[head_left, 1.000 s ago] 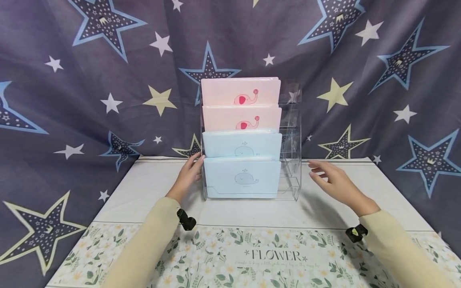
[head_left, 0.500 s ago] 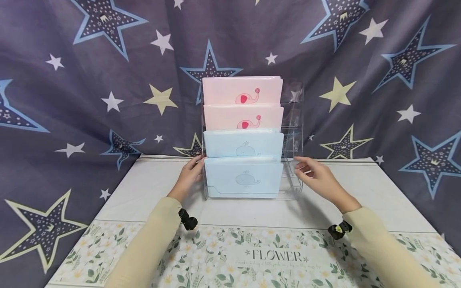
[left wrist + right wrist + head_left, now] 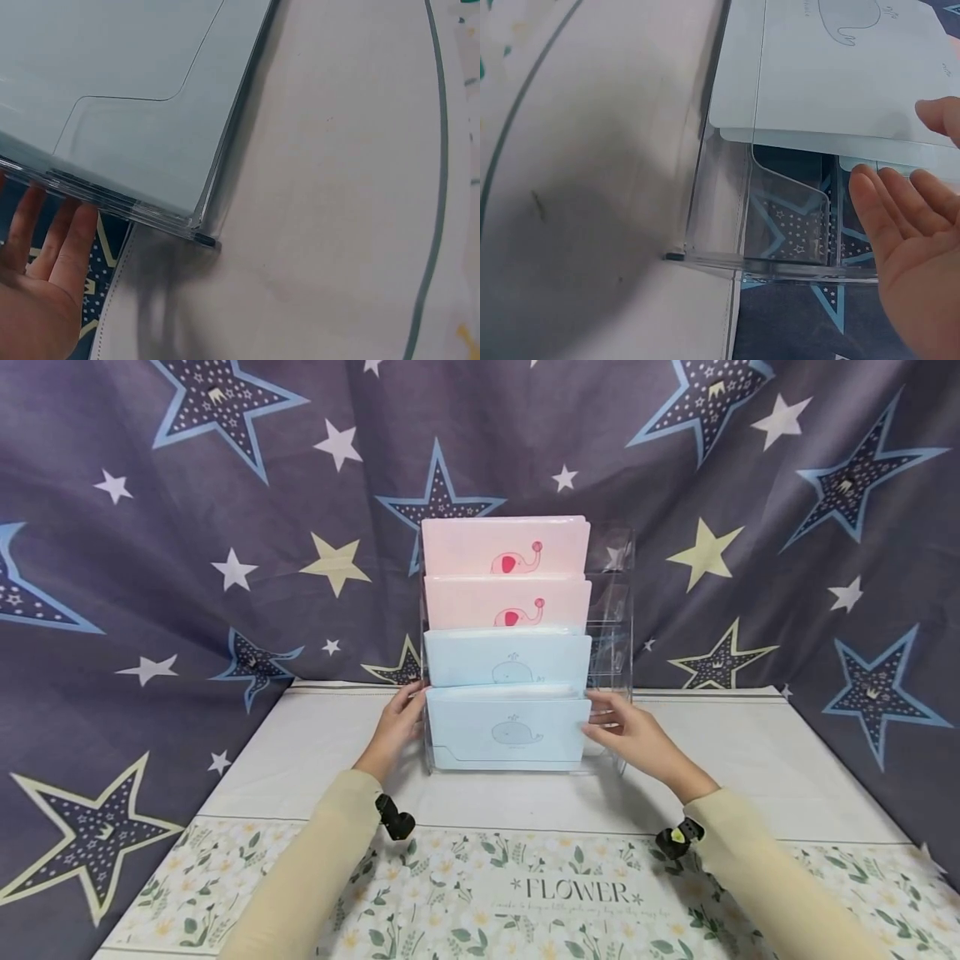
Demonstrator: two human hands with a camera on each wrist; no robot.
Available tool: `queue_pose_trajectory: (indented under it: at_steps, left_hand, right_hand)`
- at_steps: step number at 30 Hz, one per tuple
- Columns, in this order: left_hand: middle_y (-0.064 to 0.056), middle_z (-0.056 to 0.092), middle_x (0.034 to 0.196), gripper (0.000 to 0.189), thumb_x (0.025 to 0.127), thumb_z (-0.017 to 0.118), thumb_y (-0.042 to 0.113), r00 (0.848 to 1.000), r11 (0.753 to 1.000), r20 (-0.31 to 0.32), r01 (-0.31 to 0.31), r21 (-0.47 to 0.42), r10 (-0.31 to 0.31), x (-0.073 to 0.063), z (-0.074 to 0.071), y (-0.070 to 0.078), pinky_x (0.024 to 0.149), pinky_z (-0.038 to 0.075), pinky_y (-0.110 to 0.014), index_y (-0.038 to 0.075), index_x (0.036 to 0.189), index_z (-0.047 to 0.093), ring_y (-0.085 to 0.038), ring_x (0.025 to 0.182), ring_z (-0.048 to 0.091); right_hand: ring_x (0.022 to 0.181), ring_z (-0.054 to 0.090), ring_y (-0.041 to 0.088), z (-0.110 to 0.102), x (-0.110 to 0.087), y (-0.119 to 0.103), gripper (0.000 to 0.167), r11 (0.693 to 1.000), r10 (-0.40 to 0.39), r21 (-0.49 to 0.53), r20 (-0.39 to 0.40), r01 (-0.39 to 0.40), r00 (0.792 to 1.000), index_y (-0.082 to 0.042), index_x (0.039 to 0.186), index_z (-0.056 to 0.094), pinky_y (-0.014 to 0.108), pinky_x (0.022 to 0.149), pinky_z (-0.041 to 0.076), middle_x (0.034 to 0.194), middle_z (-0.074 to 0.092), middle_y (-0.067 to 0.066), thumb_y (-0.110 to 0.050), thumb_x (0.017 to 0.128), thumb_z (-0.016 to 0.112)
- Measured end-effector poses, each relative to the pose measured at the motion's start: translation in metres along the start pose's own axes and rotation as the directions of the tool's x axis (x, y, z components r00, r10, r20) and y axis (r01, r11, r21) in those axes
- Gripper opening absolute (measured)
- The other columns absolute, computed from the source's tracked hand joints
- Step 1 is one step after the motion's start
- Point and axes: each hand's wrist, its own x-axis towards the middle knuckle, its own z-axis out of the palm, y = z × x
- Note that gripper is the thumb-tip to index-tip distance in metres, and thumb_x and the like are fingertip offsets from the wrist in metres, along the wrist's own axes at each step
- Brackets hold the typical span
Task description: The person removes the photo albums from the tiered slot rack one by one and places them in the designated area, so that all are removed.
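Note:
A clear acrylic tiered rack (image 3: 621, 610) stands on the table, with pale blue whale-print folders (image 3: 506, 727) in its two lower tiers and pink elephant-print folders (image 3: 480, 543) in the upper two. My left hand (image 3: 392, 727) touches the rack's left side; in the left wrist view its fingers (image 3: 76, 240) lie fairly straight against the side panel. At the right edge of the front blue folders is my right hand (image 3: 633, 735). In the right wrist view its thumb (image 3: 937, 116) is above the folder face, fingers extended below the folder edge, with a gap between.
A white cloth (image 3: 300, 735) lies under the rack, and a floral strip lettered FLOWER (image 3: 525, 860) runs along the front. Close behind the rack hangs a dark curtain with stars (image 3: 337, 502). Each wrist carries a small black camera (image 3: 393, 817).
My right hand has moved left from beside the rack to the right edge of the front blue folders. The left hand has stayed at the rack's left side.

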Motion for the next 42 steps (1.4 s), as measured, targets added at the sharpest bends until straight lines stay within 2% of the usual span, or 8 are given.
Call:
queue_pose_trajectory:
  at_steps: [7, 10, 13, 19, 23, 29, 36, 42]
  left_hand:
    - [-0.017, 0.041, 0.151, 0.060, 0.104, 0.051, 0.045, 1.000, 1.000, -0.002, 0.012, -0.011, -0.013, -0.003, -0.007, -0.002, 0.107, 0.042, -0.052, 0.016, 0.154, 0.039, -0.038, 0.131, 0.046]
    - [-0.019, 0.038, 0.153, 0.058, 0.106, 0.049, 0.041, 1.000, 1.000, 0.007, 0.019, -0.021, -0.019, -0.012, -0.012, 0.005, 0.109, 0.040, -0.052, 0.014, 0.156, 0.035, -0.040, 0.133, 0.044]
    - [-0.021, 0.035, 0.154, 0.059, 0.106, 0.048, 0.038, 0.999, 0.999, 0.017, 0.031, -0.032, -0.030, -0.013, -0.015, 0.005, 0.109, 0.039, -0.053, 0.012, 0.157, 0.032, -0.041, 0.135, 0.042]
    - [-0.018, 0.039, 0.152, 0.061, 0.104, 0.050, 0.044, 1.000, 0.999, -0.002, 0.030, -0.025, -0.030, -0.003, -0.012, -0.004, 0.108, 0.041, -0.053, 0.015, 0.156, 0.035, -0.039, 0.132, 0.045]
    - [-0.016, 0.042, 0.150, 0.060, 0.104, 0.051, 0.047, 1.000, 1.000, -0.007, 0.028, -0.004, -0.028, -0.001, -0.007, -0.003, 0.106, 0.042, -0.051, 0.018, 0.155, 0.038, -0.037, 0.130, 0.047]
    - [-0.016, 0.042, 0.150, 0.056, 0.104, 0.051, 0.044, 0.999, 0.999, -0.005, 0.033, -0.011, -0.033, -0.001, -0.001, 0.000, 0.106, 0.043, -0.051, 0.018, 0.153, 0.040, -0.037, 0.131, 0.047]
    - [-0.017, 0.040, 0.152, 0.057, 0.105, 0.050, 0.043, 0.999, 0.999, 0.015, 0.033, -0.033, -0.033, -0.001, 0.002, 0.001, 0.108, 0.040, -0.052, 0.017, 0.154, 0.039, -0.038, 0.134, 0.044]
    - [-0.020, 0.036, 0.154, 0.058, 0.106, 0.048, 0.039, 0.998, 0.998, 0.034, 0.055, -0.038, -0.054, 0.001, 0.001, 0.003, 0.108, 0.039, -0.054, 0.012, 0.156, 0.034, -0.041, 0.136, 0.041]
  right_hand:
    - [0.118, 0.059, 0.038, 0.010, 0.003, -0.002, 0.061, 0.999, -0.014, 0.031, 0.003, 0.014, 1.000, -0.008, 0.151, 0.042, 0.049, 0.097, 0.051, 0.139, 0.049, 0.022, -0.025, 0.099, 0.068]
    - [0.119, 0.057, 0.042, 0.014, 0.003, -0.017, 0.060, 1.000, -0.005, 0.030, 0.014, 0.005, 1.000, -0.003, 0.151, 0.040, 0.051, 0.097, 0.050, 0.141, 0.046, 0.026, -0.020, 0.100, 0.066]
    - [0.118, 0.058, 0.041, 0.017, 0.005, -0.020, 0.059, 1.000, 0.003, 0.030, 0.008, -0.003, 1.000, -0.002, 0.151, 0.040, 0.050, 0.095, 0.051, 0.141, 0.046, 0.025, -0.019, 0.100, 0.065]
    - [0.114, 0.062, 0.035, 0.018, 0.007, -0.009, 0.054, 1.000, 0.010, -0.013, -0.051, -0.011, 0.999, -0.010, 0.147, 0.047, 0.046, 0.087, 0.056, 0.135, 0.054, 0.019, -0.025, 0.099, 0.066]
    - [0.114, 0.062, 0.034, 0.017, 0.005, -0.009, 0.049, 1.000, 0.020, -0.014, -0.091, -0.022, 0.996, -0.008, 0.143, 0.051, 0.046, 0.092, 0.054, 0.129, 0.058, 0.018, -0.023, 0.099, 0.067]
    - [0.117, 0.058, 0.035, 0.017, 0.003, -0.007, 0.038, 0.994, 0.089, 0.077, -0.087, -0.082, 0.992, -0.001, 0.132, 0.050, 0.047, 0.100, 0.047, 0.122, 0.060, 0.020, -0.017, 0.101, 0.063]
    - [0.129, 0.050, 0.040, 0.031, 0.008, -0.004, 0.053, 0.966, 0.179, 0.182, 0.051, -0.186, 0.982, -0.002, 0.151, 0.033, 0.053, 0.105, 0.043, 0.139, 0.050, 0.027, -0.016, 0.104, 0.052]
    - [0.131, 0.047, 0.040, 0.047, 0.013, -0.002, 0.057, 0.925, 0.229, 0.302, 0.040, -0.231, 0.972, 0.002, 0.151, 0.033, 0.053, 0.109, 0.038, 0.144, 0.047, 0.027, -0.012, 0.098, 0.050]
